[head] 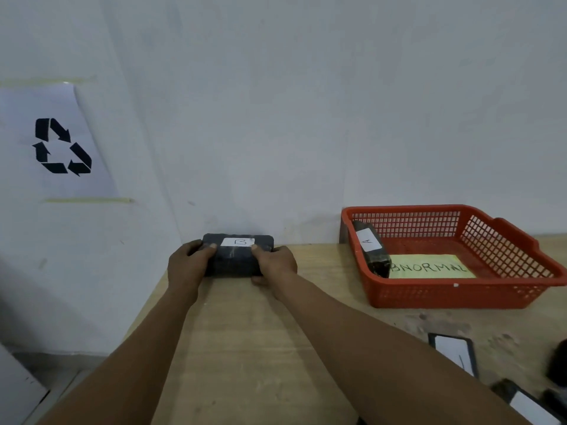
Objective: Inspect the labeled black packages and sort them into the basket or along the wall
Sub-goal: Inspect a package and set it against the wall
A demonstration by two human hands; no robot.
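Observation:
A black package [236, 259] with a white label marked B lies on the wooden table against the wall. My left hand [188, 262] grips its left end, thumb on top. My right hand [274, 263] grips its right end, thumb beside the label. A red plastic basket [454, 294] stands to the right by the wall. Inside it, a black package [369, 248] labeled A leans along the left side, next to a yellow paper reading ABNORMAL.
More black packages with white labels [454, 352] lie at the table's right front edge, partly cut off. A sheet with a recycling symbol [61, 145] is taped to the left wall. The table's left edge [147, 305] runs close to my left arm.

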